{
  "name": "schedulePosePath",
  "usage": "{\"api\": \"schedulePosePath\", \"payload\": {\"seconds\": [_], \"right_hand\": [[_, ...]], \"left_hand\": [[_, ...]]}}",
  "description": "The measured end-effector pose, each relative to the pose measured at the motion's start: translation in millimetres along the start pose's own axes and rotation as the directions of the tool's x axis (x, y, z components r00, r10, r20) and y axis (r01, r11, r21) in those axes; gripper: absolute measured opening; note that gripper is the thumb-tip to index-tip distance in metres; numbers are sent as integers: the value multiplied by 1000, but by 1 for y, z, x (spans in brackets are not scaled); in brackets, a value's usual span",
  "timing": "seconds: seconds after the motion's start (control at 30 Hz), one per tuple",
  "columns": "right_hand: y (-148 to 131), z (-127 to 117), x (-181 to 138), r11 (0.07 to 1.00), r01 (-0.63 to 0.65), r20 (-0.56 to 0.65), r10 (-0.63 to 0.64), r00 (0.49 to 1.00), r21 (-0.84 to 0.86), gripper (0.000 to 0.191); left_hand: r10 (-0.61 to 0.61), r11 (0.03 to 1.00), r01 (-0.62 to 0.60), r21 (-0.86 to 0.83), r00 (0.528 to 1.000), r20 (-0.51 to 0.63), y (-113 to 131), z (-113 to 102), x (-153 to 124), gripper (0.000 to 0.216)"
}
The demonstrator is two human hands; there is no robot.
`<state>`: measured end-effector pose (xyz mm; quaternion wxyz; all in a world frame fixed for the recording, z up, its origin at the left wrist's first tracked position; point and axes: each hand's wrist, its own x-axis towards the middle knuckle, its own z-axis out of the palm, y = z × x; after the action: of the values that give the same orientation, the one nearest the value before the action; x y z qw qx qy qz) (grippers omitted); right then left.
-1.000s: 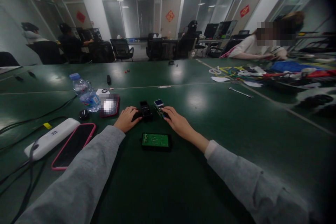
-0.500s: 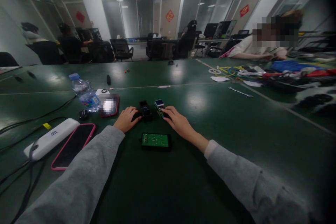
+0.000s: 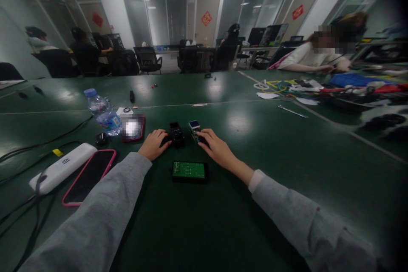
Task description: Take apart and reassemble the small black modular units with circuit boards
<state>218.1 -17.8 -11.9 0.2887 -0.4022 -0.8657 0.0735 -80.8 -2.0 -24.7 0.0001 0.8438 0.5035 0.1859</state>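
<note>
Positioning, it seems: left hand (image 3: 155, 144) is touching black case (image 3: 176, 132), right hand (image 3: 217, 148) screened board (image 3: 194, 126) just beside it, above desk (image 3: 270, 148); whether either grip is pinching, cannot tell. Next move is likely needing light edge contact.

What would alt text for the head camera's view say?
A person's left hand touches a black case, their right hand a small circuit board with a screen, on a green table; a green board in black housing lies nearer the viewer.
</note>
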Motion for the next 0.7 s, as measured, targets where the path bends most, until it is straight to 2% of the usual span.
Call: {"api": "schedulePosePath", "payload": {"seconds": [0.7], "right_hand": [[5, 3, -1, 999, -50, -42, 50, 998, 12, 31]], "left_hand": [[-5, 1000, 5, 13, 1000, 2, 1, 0, 0, 32]]}}
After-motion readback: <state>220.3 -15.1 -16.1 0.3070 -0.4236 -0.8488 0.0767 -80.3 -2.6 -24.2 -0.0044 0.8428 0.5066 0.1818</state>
